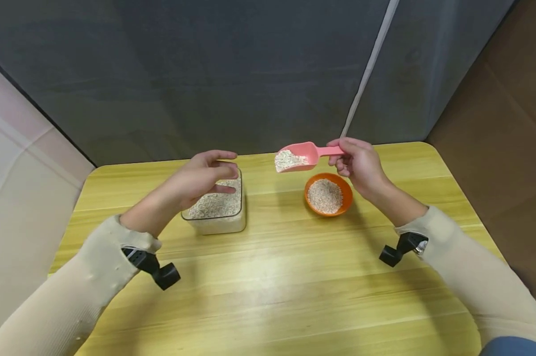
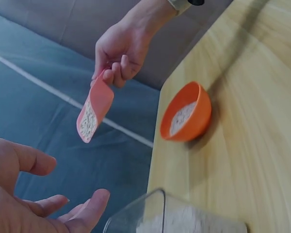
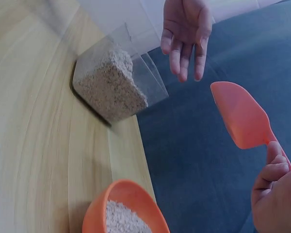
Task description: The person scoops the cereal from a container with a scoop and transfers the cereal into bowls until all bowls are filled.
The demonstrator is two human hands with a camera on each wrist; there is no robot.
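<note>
1. My right hand [image 1: 361, 165] pinches the handle end of the pink plastic scoop [image 1: 300, 157], fingers curled round it. The scoop is held about level so its load of pale grain doesn't spill. It sits in the air, above the table and just behind the small orange bowl [image 1: 329, 194], betw. bowl and container.
2. Gripping at the far tip of the handle keeps my fingers clear of the grain and gives room to tilt, I'd judge.
3. My left hand [image 1: 201, 178] is open, fingers relaxed and spread, holding nothing. It hovers over the clear square plastic container [image 1: 216, 210] of grain, w/o touching it as far as the left wrist view shows; prob. stationed there to steady the tub if needed.
4. The orange bowl already has grain in it, roughly half full in the right wrist view. It stands on the yellow wooden table [image 1: 272, 287], near the container but apart from it, so the scoop's travel is short.
5. Container and bowl both sit toward the table's far edge, by the dark grey backdrop [image 1: 205, 74].
</note>
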